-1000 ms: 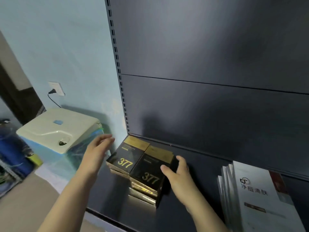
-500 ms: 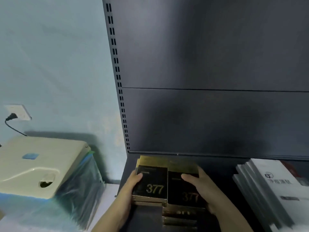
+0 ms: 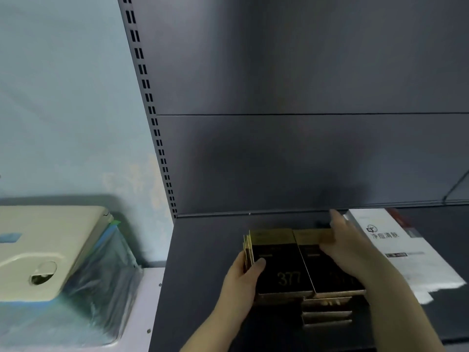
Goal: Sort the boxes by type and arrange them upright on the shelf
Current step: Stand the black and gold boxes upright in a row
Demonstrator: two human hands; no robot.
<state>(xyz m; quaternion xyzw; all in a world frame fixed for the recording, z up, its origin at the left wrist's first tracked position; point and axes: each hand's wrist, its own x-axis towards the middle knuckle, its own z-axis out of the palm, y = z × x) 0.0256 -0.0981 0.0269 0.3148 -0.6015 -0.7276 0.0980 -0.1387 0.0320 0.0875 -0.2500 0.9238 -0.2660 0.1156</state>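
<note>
Two stacks of black-and-gold boxes marked 377 [image 3: 284,265] lie flat side by side on the dark shelf [image 3: 203,250]. My left hand [image 3: 243,280] grips the left side of the left stack, thumb on the top box. My right hand [image 3: 347,247] lies flat over the right stack [image 3: 327,283], fingers stretched toward the back panel. A few more box edges [image 3: 327,313] show below the right stack. White boxes with printed characters [image 3: 396,245] lie leaning to the right of my right hand.
The shelf's dark back panel [image 3: 304,148] rises behind, with a slotted upright [image 3: 152,110] at its left. Left of the shelf stands a cream-lidded appliance [image 3: 45,245] wrapped in blue-tinted plastic, against a pale wall.
My left hand closed on the left stack's side. My right hand slid up over the right stack, fingers now reaching toward the back. The view shifted left and closer.
</note>
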